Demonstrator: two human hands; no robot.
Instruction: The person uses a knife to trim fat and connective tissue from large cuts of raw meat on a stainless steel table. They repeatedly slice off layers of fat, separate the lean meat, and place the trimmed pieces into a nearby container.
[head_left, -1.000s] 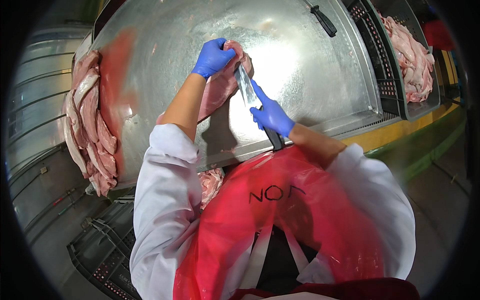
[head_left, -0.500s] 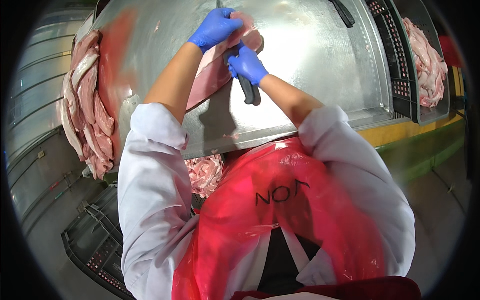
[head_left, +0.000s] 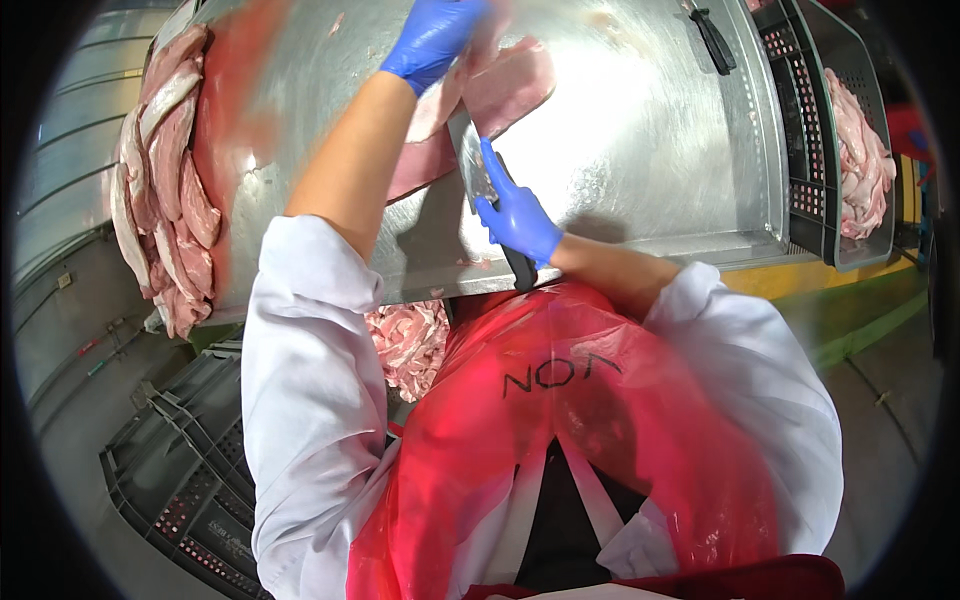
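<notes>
A long pale-pink slab of meat [head_left: 518, 84] lies across the metal work table [head_left: 640, 190]. At its far end my left hand [head_left: 432, 48], in a blue glove, is closed on a strip of the meat that is smeared by motion. Its fingertips are partly cut off by the upper edge. My right hand [head_left: 522, 222], gloved in blue too, grips a knife [head_left: 470, 155] by its black handle, the forefinger stretched along it. The blade points away from me, its tip end against the near side of the slab.
Long strips of meat [head_left: 172, 190] are heaped at the table's left end. Another black-handled tool [head_left: 712, 45] lies at the far right. Beyond the right rim stands a dark crate [head_left: 800, 130] beside pale meat pieces [head_left: 862, 165]. Trimmings [head_left: 408, 345] sit below the near edge; crates [head_left: 185, 490] stand lower left.
My right hand has drawn the knife back toward me, baring its blade. My left hand has moved up and away with the strip, and more of the slab's right end shows.
</notes>
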